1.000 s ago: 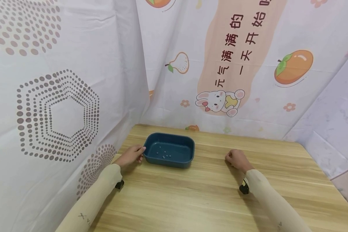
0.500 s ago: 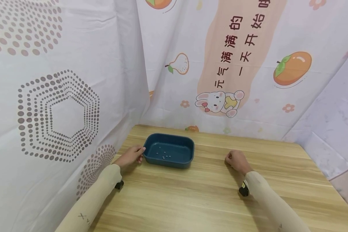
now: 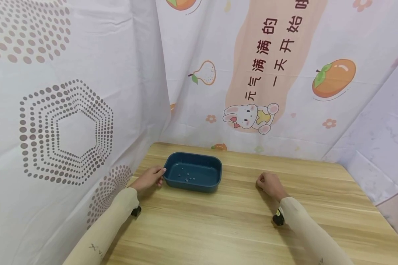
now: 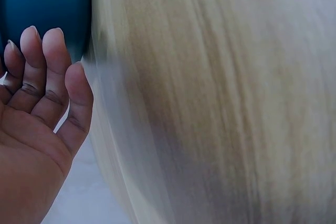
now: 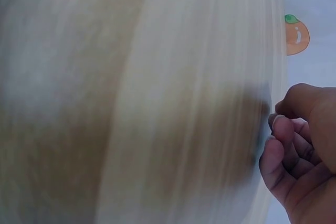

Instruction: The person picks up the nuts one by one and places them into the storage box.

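Observation:
A dark blue rectangular plastic basin [image 3: 208, 188] stands on the table, with several tiny round metallic pieces [image 3: 187, 180] scattered over its bottom. My left hand [image 3: 151, 176] pinches the basin's left end between thumb and index finger. In the left wrist view the other fingers of my left hand [image 4: 44, 98] are bent beside the basin's wall [image 4: 52, 3]. To the right of the basin, my right hand [image 3: 270, 184] rests low over the table with its fingers curled in. The right wrist view has the right hand [image 5: 304, 156] with thumb close to the fingertips and nothing visible between them.
The wood-grain table [image 3: 199, 224] reaches back to a printed curtain [image 3: 192, 117]. Another white curtain [image 3: 146, 92] hangs close along the left side, beside my left arm. Each wrist carries a small black camera, such as the right one [image 3: 278, 218].
My right hand has shifted very slightly to the left and toward me. The left hand, the basin and the small pieces in it stay as they were.

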Demonstrator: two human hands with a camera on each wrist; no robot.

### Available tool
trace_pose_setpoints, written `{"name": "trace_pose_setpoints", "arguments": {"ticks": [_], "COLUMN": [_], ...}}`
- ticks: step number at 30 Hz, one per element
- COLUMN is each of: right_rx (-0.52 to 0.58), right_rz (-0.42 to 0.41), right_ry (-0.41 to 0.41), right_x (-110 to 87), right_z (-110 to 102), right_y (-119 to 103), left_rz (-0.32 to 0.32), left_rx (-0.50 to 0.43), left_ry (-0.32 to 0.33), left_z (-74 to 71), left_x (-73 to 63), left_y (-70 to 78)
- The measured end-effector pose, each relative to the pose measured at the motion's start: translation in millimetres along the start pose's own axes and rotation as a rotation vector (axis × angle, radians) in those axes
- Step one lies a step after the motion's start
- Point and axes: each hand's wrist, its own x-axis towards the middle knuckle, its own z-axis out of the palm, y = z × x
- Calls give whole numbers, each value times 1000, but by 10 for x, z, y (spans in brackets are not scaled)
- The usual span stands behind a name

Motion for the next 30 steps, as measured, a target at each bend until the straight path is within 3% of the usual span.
{"name": "trace_pose_setpoints", "arguments": {"ticks": [25, 30], "right_rx": [86, 83], "right_rz": [24, -3], "right_ry": [-22, -15], "right_x": [56, 71], "right_z": [-18, -12], "right_y": [-177, -221], "left_rz": [3, 2], "left_rx": [-2, 3], "left_ry": [1, -4], "left_z": [4, 0], "left_x": [-31, -26], "left_y": [44, 37]}}
